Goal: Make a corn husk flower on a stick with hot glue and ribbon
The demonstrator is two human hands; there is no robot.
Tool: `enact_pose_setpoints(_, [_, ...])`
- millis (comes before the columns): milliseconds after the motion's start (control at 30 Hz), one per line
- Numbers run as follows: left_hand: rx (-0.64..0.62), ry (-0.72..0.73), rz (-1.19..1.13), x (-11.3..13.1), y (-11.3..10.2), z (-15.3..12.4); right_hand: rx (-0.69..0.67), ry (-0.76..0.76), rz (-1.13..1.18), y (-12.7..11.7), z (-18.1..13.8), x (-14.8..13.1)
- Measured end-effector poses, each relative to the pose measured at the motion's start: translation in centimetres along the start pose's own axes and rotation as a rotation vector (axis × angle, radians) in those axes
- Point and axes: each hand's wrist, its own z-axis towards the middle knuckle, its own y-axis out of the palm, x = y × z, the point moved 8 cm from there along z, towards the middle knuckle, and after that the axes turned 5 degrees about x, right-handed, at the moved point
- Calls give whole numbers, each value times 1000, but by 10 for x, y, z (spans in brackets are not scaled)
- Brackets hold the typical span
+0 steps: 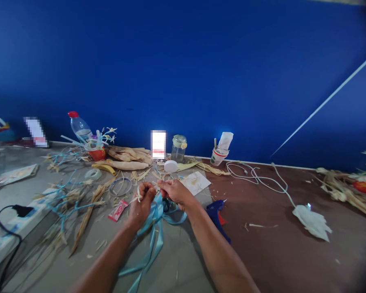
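My left hand [142,203] is closed, with a thin pale strip [138,194] that looks like dried husk poking out between its fingers. Right beside it, my right hand [176,192] pinches a small pale piece between thumb and forefinger; its exact kind is hidden. The fingertips of both hands almost meet. Light blue ribbon [154,215] lies beneath and between the hands, its long tails running toward me. A small red and white packet [118,211] is just left of my left hand. The blue glue gun [215,217] rests to the right of my right forearm.
Dried husks [129,156], a jar [178,149], its white lid [171,166] and a lit phone [158,144] stand or lie along the blue wall. On the left are a power strip [20,232] and blue-stemmed husk flowers [63,203]. A white cable [274,185] crosses the right side.
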Motion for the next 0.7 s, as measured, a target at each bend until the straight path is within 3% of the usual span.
enact_pose_setpoints(267, [-4, 8, -75, -2, -2, 5, -41, 115, 106, -5, -5, -1])
enact_pose_setpoints(367, [56, -30, -158, -11, -13, 15, 66, 100, 164, -30, -8, -7])
enact_pose_setpoints(467, [45, -65, -246, -17, -14, 22, 228, -40, 61, -54, -10, -19])
enact_pose_setpoints(533, [31, -60, -290, -16, -12, 22, 241, -83, -91, -51, -9, -21])
enact_pose_setpoints(700, [42, -88, -329, -15, -7, 14, 128, -147, -457, -10, -4, -20])
